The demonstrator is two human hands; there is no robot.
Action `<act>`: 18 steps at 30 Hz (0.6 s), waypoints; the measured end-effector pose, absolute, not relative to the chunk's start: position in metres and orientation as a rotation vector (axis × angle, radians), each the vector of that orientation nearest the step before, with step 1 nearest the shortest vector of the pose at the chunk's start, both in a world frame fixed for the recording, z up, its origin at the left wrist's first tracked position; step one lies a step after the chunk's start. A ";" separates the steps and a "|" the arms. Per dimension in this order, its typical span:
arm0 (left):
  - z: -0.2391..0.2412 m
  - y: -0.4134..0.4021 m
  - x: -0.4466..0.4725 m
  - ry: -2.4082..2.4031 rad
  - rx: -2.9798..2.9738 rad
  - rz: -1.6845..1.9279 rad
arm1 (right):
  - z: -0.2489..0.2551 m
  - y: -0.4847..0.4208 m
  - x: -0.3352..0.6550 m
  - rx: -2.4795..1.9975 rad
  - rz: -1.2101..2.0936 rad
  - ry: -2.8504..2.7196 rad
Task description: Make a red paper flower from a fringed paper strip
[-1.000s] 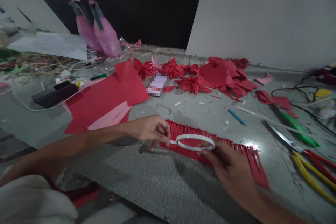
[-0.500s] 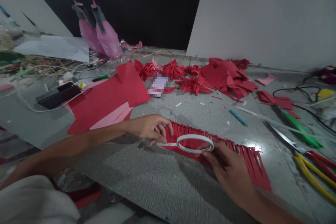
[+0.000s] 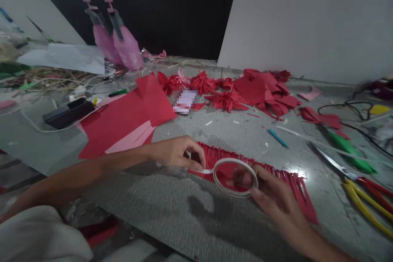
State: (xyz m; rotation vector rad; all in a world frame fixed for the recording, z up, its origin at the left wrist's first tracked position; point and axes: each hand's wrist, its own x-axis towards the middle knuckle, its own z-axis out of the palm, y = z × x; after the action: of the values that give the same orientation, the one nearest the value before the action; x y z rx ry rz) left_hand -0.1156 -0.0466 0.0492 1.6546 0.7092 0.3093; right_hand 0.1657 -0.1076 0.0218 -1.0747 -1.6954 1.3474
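Note:
A long strip of red paper point(image 3: 219, 153), its far side cut into a fringe, lies on the grey work surface under my hands. My right hand point(image 3: 274, 190) grips a narrow roll of white tape point(image 3: 236, 195) by its right edge, tilted up just above the strip. A short length of tape point(image 3: 208, 171) runs left from the roll to the strip's near left corner. There my left hand point(image 3: 181, 151) is closed, thumb and forefinger pinched on the tape. Whether the paper is pinched too, I cannot tell.
Scissors point(image 3: 346, 174) with red and yellow handles lie at right, beside a green packet point(image 3: 353, 155) and a blue pen point(image 3: 278, 138). Red sheets point(image 3: 119, 118), a phone point(image 3: 186, 100) and fringed paper flowers point(image 3: 225, 99) lie behind my hands. Pink spray bottles point(image 3: 127, 47) stand back left.
The tape roll has shifted right and tilted up more towards me, with my right hand. My left fingers have come down and closed on the tape near the strip's corner.

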 end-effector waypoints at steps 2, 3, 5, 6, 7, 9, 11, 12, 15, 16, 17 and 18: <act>0.058 -0.052 -0.111 0.704 1.664 0.304 | 0.028 -0.108 0.168 -1.019 1.539 -1.620; 0.061 -0.055 -0.109 0.711 1.655 0.307 | 0.032 -0.107 0.169 -1.016 1.589 -1.628; 0.063 -0.060 -0.102 0.729 1.590 0.329 | 0.040 -0.106 0.166 -1.086 1.547 -1.799; 0.062 -0.062 -0.099 0.733 1.536 0.341 | 0.044 -0.105 0.163 -1.133 1.440 -1.933; 0.060 -0.064 -0.096 0.729 1.475 0.348 | 0.049 -0.104 0.160 -1.176 1.287 -2.054; 0.056 -0.067 -0.092 0.713 1.361 0.344 | 0.055 -0.104 0.151 -1.219 0.994 -2.217; 0.053 -0.070 -0.089 0.708 1.275 0.350 | 0.059 -0.106 0.143 -1.182 0.805 -2.290; 0.052 -0.071 -0.088 0.709 1.241 0.363 | 0.059 -0.107 0.139 -1.148 0.753 -2.316; 0.051 -0.074 -0.087 0.713 1.198 0.388 | 0.056 -0.108 0.130 -1.047 0.766 -2.404; 0.051 -0.074 -0.088 0.707 1.204 0.389 | 0.055 -0.108 0.128 -1.010 0.793 -2.428; 0.051 -0.074 -0.089 0.699 1.214 0.388 | 0.053 -0.107 0.126 -0.964 0.812 -2.443; 0.050 -0.073 -0.090 0.697 1.221 0.383 | 0.052 -0.105 0.125 -0.922 0.818 -2.449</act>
State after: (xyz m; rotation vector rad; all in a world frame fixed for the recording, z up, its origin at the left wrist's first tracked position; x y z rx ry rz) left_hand -0.0905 -0.0732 0.0502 1.2214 0.6973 0.3835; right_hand 0.1249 -0.1049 0.0516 -0.9215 -2.4491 0.8176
